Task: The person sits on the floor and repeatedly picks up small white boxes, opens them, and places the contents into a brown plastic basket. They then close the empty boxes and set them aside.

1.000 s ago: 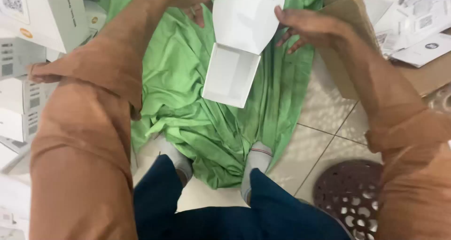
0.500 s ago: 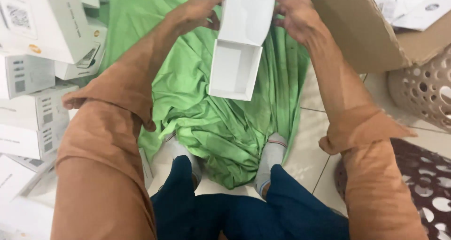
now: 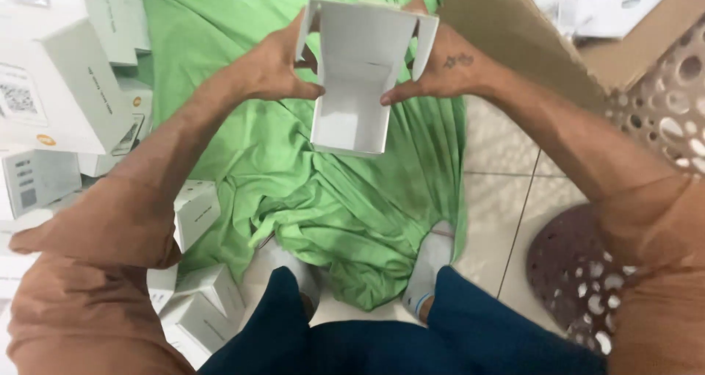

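Observation:
Between both hands I hold an open white cardboard box point(image 3: 358, 88), its flaps unfolded and its inside facing me. My left hand point(image 3: 275, 63) grips its left side, thumb pressed on the lower left edge. My right hand point(image 3: 440, 66) grips the right flap, thumb against the lower right edge. The box hangs above a crumpled green cloth point(image 3: 294, 191) spread on the floor. My two feet in white socks point(image 3: 429, 268) rest at the cloth's near edge.
Several white boxes point(image 3: 55, 96) are stacked at the left, with smaller ones point(image 3: 202, 301) by my left knee. A brown cardboard carton point(image 3: 529, 37) stands at the upper right, beside a perforated beige basket point(image 3: 668, 103). A dark perforated lid point(image 3: 573, 272) lies on the tiled floor.
The view has shifted, so hands and box sit lower and more central. The white box has been unfolded further and now shows its open inside and side flaps.

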